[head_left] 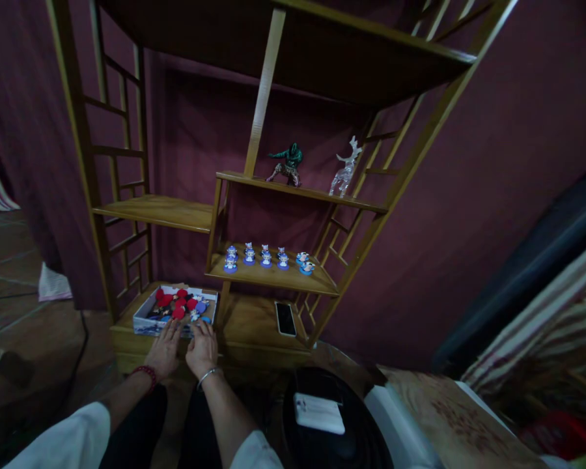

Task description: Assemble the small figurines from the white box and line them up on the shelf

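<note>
A shallow open box (141, 324) stands on the low left shelf, holding a jumble of small red, black, purple and blue figurines. My left hand (164, 350), with a red bead bracelet, rests at the box's front wall, its fingers stretched out beside a red piece (178, 312). Close on its right, my right hand (203, 350), wearing a silver bangle, reaches over the same front edge with fingers extended. Near its fingertips lie a white-and-purple figurine (195, 316) and a blue base (205, 320). Neither hand visibly holds anything.
Small purple-based figurines (266, 260) and blue-based ones (306, 266) stand in rows on the middle shelf (293, 280). Above are a green figure (292, 163) and a clear deer (343, 172). A phone (286, 319) lies lower right; a white device (319, 413) sits on a black stool (356, 446).
</note>
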The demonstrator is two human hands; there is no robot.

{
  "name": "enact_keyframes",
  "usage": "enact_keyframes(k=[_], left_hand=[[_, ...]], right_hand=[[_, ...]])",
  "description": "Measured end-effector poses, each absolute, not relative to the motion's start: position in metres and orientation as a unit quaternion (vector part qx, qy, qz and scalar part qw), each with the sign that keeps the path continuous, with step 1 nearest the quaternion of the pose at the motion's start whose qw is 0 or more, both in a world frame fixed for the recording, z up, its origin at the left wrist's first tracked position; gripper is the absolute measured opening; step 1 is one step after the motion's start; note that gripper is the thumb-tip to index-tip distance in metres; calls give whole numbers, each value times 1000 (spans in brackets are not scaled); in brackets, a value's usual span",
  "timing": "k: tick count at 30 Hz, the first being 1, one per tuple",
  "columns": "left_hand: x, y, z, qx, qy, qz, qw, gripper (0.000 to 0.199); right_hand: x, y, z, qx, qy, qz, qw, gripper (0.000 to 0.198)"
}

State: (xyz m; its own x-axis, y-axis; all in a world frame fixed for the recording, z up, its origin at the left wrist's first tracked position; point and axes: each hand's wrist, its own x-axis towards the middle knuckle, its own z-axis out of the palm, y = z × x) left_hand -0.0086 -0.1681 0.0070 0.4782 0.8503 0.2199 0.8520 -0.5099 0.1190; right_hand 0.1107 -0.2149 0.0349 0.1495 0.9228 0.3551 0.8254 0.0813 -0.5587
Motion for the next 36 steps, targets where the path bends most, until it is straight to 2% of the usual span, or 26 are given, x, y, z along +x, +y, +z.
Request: enact_keyframes(k=[8, 17, 27, 32, 36], left_hand=[[-11, -154, 17, -856, -513, -47, -35, 71], [-24, -149, 13, -862, -497, -42, -89, 76], [-32, -149, 2, -874, -477, -34, -93, 80], [-30, -147, -11, -878, -466, -65, -84, 76], [-30, -149, -13, -882, -456, -80, -88, 81]], right_hand=[[105, -189, 40, -675, -684, 60, 271, 44], [104, -162, 29, -675, -704, 72, 208, 40], [110, -143, 31, -685, -712, 98, 120, 33], [117, -134, 30, -689, -708, 125, 91, 34], [122, -127, 30, -692, -704, 142, 73, 32]])
